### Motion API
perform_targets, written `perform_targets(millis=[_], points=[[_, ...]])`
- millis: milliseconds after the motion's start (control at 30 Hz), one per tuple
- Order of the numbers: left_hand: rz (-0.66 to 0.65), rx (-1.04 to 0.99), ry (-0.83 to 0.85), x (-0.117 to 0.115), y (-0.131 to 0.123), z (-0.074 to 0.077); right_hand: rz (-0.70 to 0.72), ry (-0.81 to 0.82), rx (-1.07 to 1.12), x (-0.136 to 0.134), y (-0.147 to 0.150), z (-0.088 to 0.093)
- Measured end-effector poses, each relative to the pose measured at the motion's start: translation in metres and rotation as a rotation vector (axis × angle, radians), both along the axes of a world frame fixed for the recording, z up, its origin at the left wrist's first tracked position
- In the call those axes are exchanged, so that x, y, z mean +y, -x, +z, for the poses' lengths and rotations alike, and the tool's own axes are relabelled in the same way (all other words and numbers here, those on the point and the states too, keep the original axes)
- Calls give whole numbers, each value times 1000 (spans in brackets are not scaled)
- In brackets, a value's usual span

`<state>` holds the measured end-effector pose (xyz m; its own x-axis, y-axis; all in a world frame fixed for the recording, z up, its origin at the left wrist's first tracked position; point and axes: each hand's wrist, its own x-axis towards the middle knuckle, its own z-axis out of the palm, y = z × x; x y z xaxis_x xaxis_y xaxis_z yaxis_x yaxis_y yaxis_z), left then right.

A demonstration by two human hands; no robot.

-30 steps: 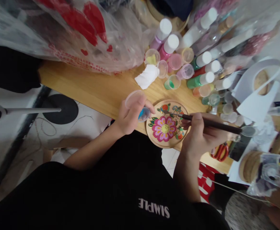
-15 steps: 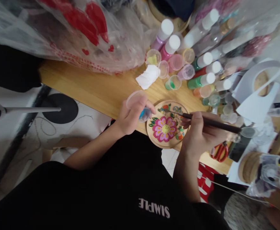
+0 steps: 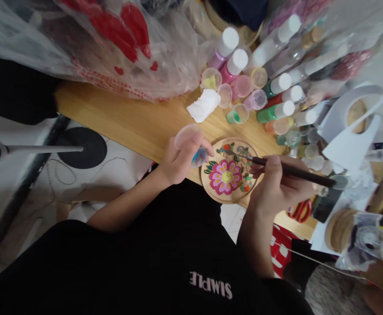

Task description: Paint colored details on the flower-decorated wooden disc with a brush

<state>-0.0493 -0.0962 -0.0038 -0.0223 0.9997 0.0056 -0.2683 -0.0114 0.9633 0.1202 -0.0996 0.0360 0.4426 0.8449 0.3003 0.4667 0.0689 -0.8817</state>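
My left hand is closed around a small clear plastic cup with blue paint in it; a round clear lid stands up by the fingers. Between the fingers of my right hand is a dark-handled paintbrush, its tip over the upper part of a round wooden disc. The disc carries a large pink flower with a yellow centre, green leaves and small orange blooms, outlined in gold. My right fingers cover the disc's right edge.
Behind the disc stand several paint cups, including one with green paint, and white-capped bottles. A crumpled tissue lies near them. A plastic bag fills the back left. Red-handled scissors and a phone are at right.
My right hand and the paintbrush have shifted slightly to the right, the brush tip staying over the disc's upper part. My left hand keeps its hold on the cup.
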Motion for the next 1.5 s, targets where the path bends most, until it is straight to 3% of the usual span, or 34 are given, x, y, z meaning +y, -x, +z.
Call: perform_targets(millis=[1500], points=[[7, 14, -46, -1, 2, -1, 7, 18, -31, -1, 0, -3]])
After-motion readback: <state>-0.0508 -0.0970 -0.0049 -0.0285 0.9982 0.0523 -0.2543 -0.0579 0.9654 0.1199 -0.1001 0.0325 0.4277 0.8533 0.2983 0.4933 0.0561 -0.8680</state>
